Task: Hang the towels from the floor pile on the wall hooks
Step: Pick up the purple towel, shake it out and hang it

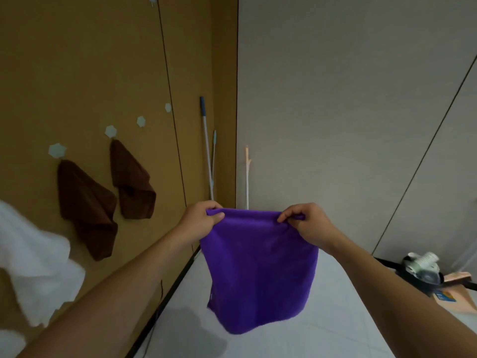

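Note:
A purple towel hangs spread out in front of me, above the pale floor. My left hand pinches its top left corner and my right hand pinches its top right corner. On the tan wall to the left, two brown towels hang from white flower-shaped hooks. Two more hooks farther along the wall carry nothing. A white towel hangs at the left edge. The floor pile is out of view.
A mop handle with a blue grip and a thinner pole lean in the corner, beside a white stick. At the right edge, a cardboard box holds a white and black object.

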